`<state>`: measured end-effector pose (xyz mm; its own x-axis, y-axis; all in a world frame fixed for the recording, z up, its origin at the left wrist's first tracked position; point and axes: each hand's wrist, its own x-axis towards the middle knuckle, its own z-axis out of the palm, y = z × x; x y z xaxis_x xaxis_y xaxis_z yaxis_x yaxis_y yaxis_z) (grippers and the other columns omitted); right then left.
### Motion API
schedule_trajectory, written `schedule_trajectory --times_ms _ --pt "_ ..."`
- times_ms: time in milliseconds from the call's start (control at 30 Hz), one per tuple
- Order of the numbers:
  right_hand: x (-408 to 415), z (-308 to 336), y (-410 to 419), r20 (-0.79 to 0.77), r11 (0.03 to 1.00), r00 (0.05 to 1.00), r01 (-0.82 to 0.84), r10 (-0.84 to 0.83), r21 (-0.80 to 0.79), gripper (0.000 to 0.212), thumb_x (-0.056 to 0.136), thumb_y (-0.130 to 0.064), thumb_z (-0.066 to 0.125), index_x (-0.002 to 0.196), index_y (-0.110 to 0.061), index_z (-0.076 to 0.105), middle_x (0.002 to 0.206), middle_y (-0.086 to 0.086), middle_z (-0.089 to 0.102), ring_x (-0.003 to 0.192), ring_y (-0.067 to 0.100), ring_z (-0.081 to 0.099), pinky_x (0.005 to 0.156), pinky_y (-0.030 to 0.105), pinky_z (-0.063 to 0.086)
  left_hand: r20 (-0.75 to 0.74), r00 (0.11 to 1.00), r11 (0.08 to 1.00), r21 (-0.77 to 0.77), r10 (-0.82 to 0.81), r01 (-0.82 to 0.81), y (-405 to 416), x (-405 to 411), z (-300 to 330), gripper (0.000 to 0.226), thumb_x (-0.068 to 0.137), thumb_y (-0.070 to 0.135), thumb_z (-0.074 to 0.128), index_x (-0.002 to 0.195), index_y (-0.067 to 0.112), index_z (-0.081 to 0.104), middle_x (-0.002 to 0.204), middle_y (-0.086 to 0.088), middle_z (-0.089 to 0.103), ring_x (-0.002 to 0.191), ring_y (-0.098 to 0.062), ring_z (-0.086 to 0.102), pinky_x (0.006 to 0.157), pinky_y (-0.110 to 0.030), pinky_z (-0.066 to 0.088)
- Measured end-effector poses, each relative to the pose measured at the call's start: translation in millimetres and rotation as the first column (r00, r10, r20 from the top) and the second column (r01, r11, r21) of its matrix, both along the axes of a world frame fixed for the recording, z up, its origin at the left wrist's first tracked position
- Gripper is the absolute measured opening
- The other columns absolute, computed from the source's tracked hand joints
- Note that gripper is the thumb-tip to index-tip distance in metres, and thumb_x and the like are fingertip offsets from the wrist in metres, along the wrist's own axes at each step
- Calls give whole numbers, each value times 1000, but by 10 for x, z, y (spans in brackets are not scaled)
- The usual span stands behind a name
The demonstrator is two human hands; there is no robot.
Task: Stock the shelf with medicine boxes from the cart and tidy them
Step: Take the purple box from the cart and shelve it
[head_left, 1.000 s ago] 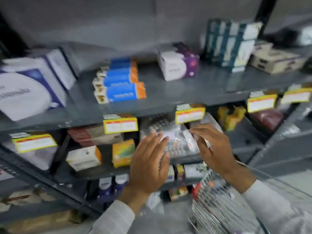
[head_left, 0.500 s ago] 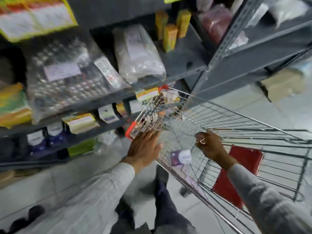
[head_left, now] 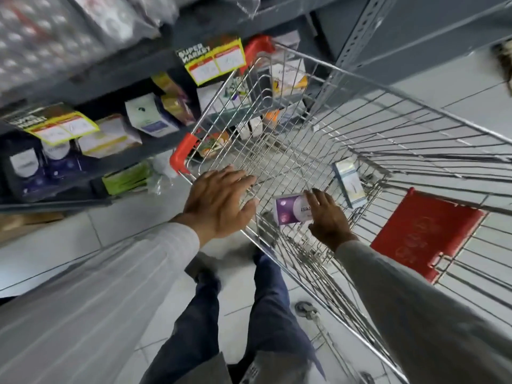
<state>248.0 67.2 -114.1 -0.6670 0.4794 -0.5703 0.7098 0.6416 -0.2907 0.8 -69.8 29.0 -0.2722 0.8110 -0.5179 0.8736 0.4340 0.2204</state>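
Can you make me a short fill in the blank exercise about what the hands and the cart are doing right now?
1. The right hand grips a white and ____ box inside the cart.
2. The left hand rests, fingers spread, on the cart's ____.
3. A pale blue box lies on the cart's ____.
4. The cart's corner guards are ____.

Missing words: purple; rim; floor; red

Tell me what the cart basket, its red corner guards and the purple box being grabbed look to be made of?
Cart basket: thin metal wire, silvery and shiny, probably plated steel, welded in a grid. Red corner guards: smooth, glossy, moulded, likely plastic. Purple box under the right hand: printed cardboard, judging by its crisp folded edges and slight sheen.
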Motion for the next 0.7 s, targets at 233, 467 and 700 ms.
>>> schedule_trajectory --times_ms 233,467,700 --pt "-28 -38 135 -24 1000 1000 -4 4 -2 81 74 -13 76 146 -13 38 137 11 52 123 32 53 83 42 60 -6 1000 999 33 7 -7 46 28 47 73 88 57 33 154 31 46 162 5 46 154 -18 33 125 -42 22" --pt "-77 773 107 -152 993 983 110 -102 45 91 72 -32 77 151 -21 34 139 5 49 113 24 56 82 29 59 41 999 999 44 -15 13 28 45 136 69 101 58 35 161 26 27 172 -2 27 160 -22 18 129 -47 12" --pt "-312 2357 180 -433 980 901 113 -31 165 97 62 -41 85 149 -17 48 133 4 54 111 26 63 84 30 57 157 974 861 459 164 -219 -63 -76 1138 52 105 39 46 152 16 50 156 -7 54 144 -24 48 120 -39 33"
